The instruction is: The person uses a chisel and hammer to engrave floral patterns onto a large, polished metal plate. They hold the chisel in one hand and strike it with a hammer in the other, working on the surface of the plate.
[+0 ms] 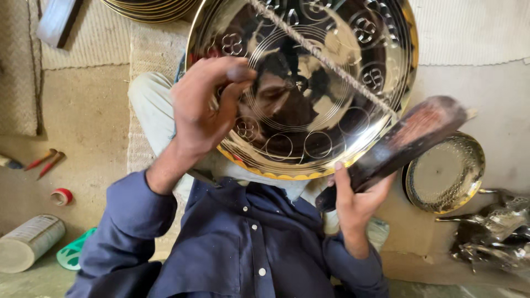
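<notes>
A big shiny brass plate (309,83) fills the top middle of the frame. The left hand (201,105) is curled at its left edge, fingers closed on the rim. The right hand (356,198), lower right, is wrapped around a dark wooden mallet (408,138) that touches the plate's right edge. A smaller brass dish (447,174) sits just right of the mallet

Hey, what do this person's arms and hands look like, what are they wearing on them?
Both arms are in long dark blue shirt sleeves, pushed back a little so the wrists are bare. The shirt has small white buttons down the front. The left hand and right hand are bare: no gloves, rings or watch visible.
</notes>
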